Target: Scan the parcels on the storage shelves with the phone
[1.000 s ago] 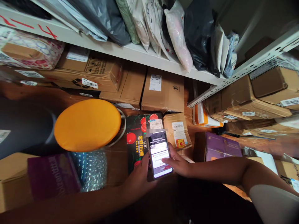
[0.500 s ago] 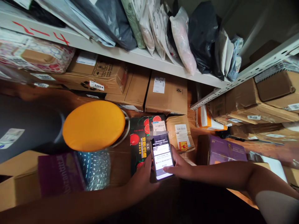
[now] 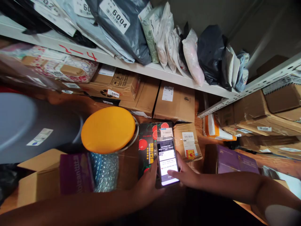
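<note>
A lit smartphone (image 3: 168, 160) is held upright over the boxes, its screen showing white panels on a dark page. My left hand (image 3: 148, 179) is closed around its left edge, thumb along the side. On the other side, my right hand (image 3: 187, 173) grips the right edge, its thumb over the lower part of the screen; its other fingers are mostly hidden behind. Just beyond the phone lies a black box with red pomegranates (image 3: 145, 153), partly covered by it. Beside that box sits a small brown carton (image 3: 178, 133) with a white label.
A round yellow stool seat (image 3: 108, 129) stands left. Bubble wrap (image 3: 104, 171), a purple box (image 3: 75, 172) and an open carton (image 3: 42, 183) lie nearer. A white metal shelf (image 3: 141, 69) holds bagged parcels, with cartons (image 3: 174, 105) beneath. Another purple box (image 3: 237, 160) is at right.
The camera view has turned left and up, so everything sits farther right and lower. Both hands still hold the phone. My right thumb has moved slightly up the screen.
</note>
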Action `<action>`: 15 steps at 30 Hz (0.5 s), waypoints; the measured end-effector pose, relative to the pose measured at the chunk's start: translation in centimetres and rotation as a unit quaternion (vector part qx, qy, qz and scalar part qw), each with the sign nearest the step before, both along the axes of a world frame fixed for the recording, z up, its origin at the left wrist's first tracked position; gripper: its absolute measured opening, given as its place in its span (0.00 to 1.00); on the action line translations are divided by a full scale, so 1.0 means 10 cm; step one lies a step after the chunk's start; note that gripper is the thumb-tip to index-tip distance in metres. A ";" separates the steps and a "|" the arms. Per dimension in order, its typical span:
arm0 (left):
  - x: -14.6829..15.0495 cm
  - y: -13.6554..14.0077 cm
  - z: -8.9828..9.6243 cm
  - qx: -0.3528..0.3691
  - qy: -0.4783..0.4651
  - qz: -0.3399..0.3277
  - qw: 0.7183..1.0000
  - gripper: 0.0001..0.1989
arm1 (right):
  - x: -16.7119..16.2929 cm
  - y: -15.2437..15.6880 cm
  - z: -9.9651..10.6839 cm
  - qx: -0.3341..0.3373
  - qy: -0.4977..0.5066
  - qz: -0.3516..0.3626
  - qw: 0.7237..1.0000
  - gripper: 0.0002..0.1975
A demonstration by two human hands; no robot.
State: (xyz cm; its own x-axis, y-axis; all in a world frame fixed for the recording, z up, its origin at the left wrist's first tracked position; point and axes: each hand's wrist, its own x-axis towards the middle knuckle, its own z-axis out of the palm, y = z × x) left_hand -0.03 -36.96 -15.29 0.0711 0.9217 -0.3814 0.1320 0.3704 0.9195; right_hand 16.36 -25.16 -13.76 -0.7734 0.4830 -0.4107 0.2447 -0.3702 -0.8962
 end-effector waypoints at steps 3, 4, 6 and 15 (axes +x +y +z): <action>-0.01 -0.03 -0.04 -0.003 0.010 0.004 1.000 0.46 | -0.02 -0.01 0.00 -0.025 0.009 0.009 1.000 0.42; -0.01 -0.04 -0.05 -0.004 0.015 0.003 1.000 0.46 | -0.02 -0.01 0.00 -0.036 0.013 0.007 0.999 0.44; -0.01 -0.05 -0.07 0.000 0.023 -0.001 1.000 0.46 | -0.03 -0.02 0.00 -0.048 0.020 0.000 0.999 0.46; -0.01 -0.09 -0.16 0.026 0.022 0.010 0.999 0.45 | -0.04 -0.08 -0.15 -0.035 0.011 -0.020 0.999 0.54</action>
State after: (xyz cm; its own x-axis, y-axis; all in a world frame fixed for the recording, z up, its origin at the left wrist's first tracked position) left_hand -0.14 -37.89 -16.89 0.0365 0.9413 -0.3357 0.1666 0.3255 0.9307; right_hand 16.00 -25.92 -15.21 -0.7640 0.4837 -0.4270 0.2084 -0.4413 -0.8728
